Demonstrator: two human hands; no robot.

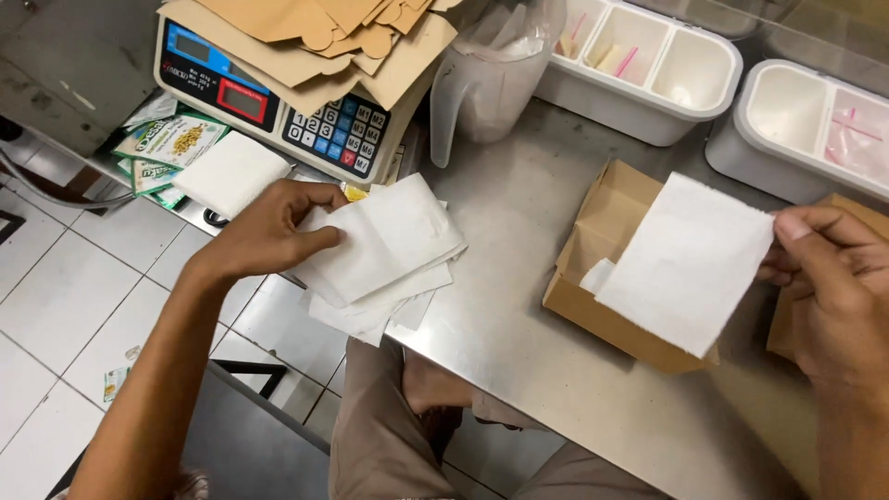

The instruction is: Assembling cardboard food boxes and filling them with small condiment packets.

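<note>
The right hand (833,278) is pinching a single white paper sheet (685,264) by its edge, holding it over the open cardboard box (602,250) near the surface's (519,333) front edge. The left hand (269,231) is clasping the remaining sheet stack (389,250) overhanging that edge. Judgement: the sheet should be lowered flat and square into the box, with the pinch kept light to avoid creasing.

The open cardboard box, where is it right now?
In the head view, the open cardboard box sits on the steel table, right of centre, partly behind the single white paper sheet held by the right hand, below the white divided containers.
</note>
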